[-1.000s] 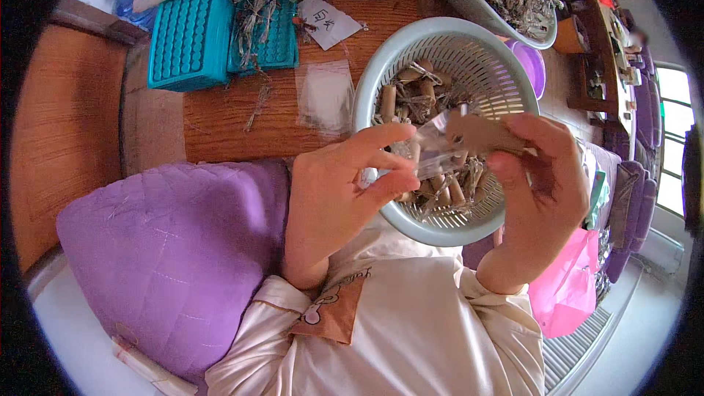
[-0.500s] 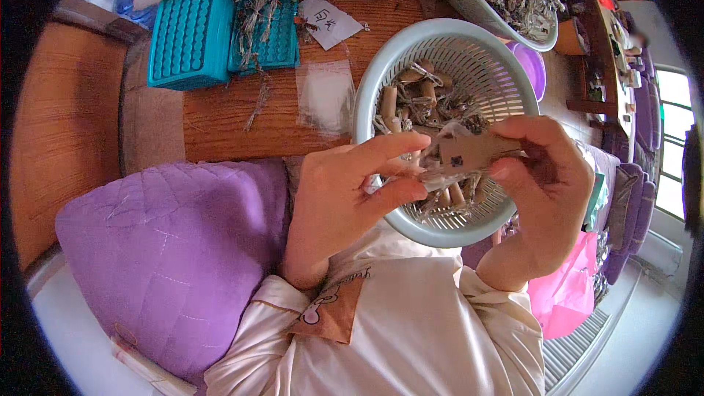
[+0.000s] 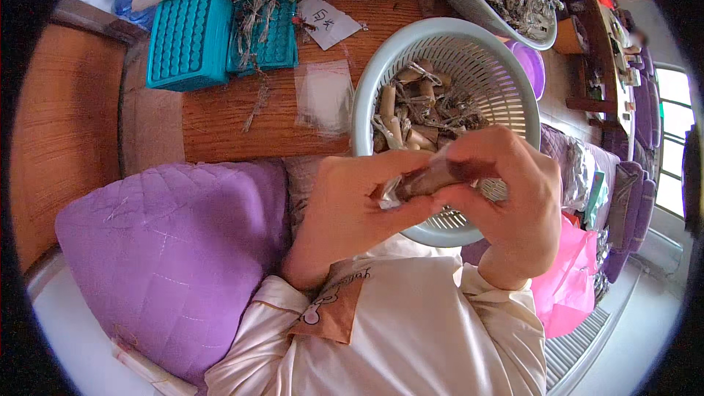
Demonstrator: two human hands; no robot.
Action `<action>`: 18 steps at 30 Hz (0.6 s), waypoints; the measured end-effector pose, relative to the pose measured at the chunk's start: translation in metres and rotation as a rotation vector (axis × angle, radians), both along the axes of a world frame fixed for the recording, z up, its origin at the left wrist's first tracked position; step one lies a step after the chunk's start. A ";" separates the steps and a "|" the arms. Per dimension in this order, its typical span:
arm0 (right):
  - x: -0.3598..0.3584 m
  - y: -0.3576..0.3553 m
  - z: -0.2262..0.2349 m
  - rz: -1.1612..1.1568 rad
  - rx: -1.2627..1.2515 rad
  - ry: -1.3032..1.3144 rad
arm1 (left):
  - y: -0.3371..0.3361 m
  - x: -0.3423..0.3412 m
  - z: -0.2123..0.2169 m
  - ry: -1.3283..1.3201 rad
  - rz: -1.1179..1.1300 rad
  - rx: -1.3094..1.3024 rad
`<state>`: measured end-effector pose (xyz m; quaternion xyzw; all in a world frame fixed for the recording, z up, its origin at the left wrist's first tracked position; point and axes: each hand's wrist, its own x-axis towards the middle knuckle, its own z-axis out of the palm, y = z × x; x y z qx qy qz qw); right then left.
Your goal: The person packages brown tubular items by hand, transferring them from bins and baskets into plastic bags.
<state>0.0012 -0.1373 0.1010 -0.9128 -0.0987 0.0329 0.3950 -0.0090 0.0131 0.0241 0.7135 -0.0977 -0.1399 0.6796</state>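
Between my two hands, above the near side of a grey slotted basket (image 3: 369,59), is a small brown card in a clear plastic bag (image 3: 425,181). My left hand (image 3: 345,209) is closed on its left end, with crinkled plastic showing between thumb and fingers. My right hand (image 3: 510,194) pinches the other end, its fingers curled over and hiding much of the card. Inside the basket lie several tan paper tubes (image 3: 389,101) and bundles of thin silvery-brown strings.
Left of the basket, clear plastic bags (image 3: 323,99) lie on the wooden table (image 3: 220,121). Stacked teal ridged trays (image 3: 187,40) and a white paper (image 3: 328,22) sit farther back. Filled tubs stand beyond. A purple quilted cover (image 3: 172,249) is at my left, a pink bag (image 3: 568,275) at my right.
My right hand has moved left and closer to the left hand. The bagged card, seen flat before, is now turned nearly edge-on and mostly covered by fingers.
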 end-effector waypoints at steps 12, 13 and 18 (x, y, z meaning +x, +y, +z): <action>-0.009 -0.001 -0.048 -0.071 0.589 -0.012 | -0.005 0.003 -0.012 0.251 0.130 -0.572; -0.010 -0.003 -0.046 -0.075 0.588 -0.013 | -0.005 0.001 -0.011 0.226 0.118 -0.635; -0.010 -0.004 -0.038 -0.042 0.437 0.156 | -0.011 0.002 -0.011 0.056 0.145 -0.659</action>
